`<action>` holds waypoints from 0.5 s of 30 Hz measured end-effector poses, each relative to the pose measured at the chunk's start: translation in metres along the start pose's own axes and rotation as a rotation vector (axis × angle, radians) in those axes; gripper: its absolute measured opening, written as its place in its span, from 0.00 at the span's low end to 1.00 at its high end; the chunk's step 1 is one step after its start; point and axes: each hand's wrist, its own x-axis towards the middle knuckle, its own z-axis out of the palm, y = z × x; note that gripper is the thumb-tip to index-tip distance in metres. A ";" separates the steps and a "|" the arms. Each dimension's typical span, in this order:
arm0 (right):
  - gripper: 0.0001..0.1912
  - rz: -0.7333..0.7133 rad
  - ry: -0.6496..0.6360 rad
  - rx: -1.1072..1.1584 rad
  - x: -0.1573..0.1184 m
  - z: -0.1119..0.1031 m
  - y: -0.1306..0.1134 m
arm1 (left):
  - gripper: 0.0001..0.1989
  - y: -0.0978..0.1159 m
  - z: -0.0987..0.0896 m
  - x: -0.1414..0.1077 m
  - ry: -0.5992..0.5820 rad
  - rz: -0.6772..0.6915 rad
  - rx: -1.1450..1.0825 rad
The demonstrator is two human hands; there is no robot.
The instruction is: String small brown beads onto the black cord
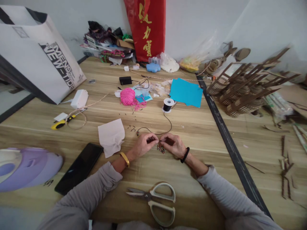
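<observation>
Near the middle of the wooden table [196, 127], my left hand [145, 143] pinches a thin black cord [169, 123]. Facing it, my right hand [174, 145] has its fingertips pressed together on the same cord, a small gap from the left fingertips. Small dark beads [161, 149] hang or lie just under the fingertips; which of these I cannot tell. The cord loops back to a white spool [167, 105] wound with black. Scissors [150, 195] with pale handles lie closer to my body. Short dark bits [131, 128] are scattered beyond my left hand.
A black phone [79, 167], a pale cloth piece [111, 137] and a yellow cutter [62, 122] lie left. Pink yarn [127, 96] and blue sheets [186, 92] lie farther back. Brown woven pieces [242, 92] stand right, beyond a dark strip [230, 143].
</observation>
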 end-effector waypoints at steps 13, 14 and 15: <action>0.09 0.007 -0.002 0.004 0.000 0.001 0.001 | 0.04 0.003 -0.001 0.000 -0.006 0.003 0.026; 0.09 0.008 -0.002 0.003 0.000 0.001 0.001 | 0.03 0.003 -0.001 0.000 -0.005 0.002 0.029; 0.09 0.009 -0.002 0.004 0.000 0.001 0.001 | 0.03 0.003 -0.001 0.000 -0.004 0.001 0.031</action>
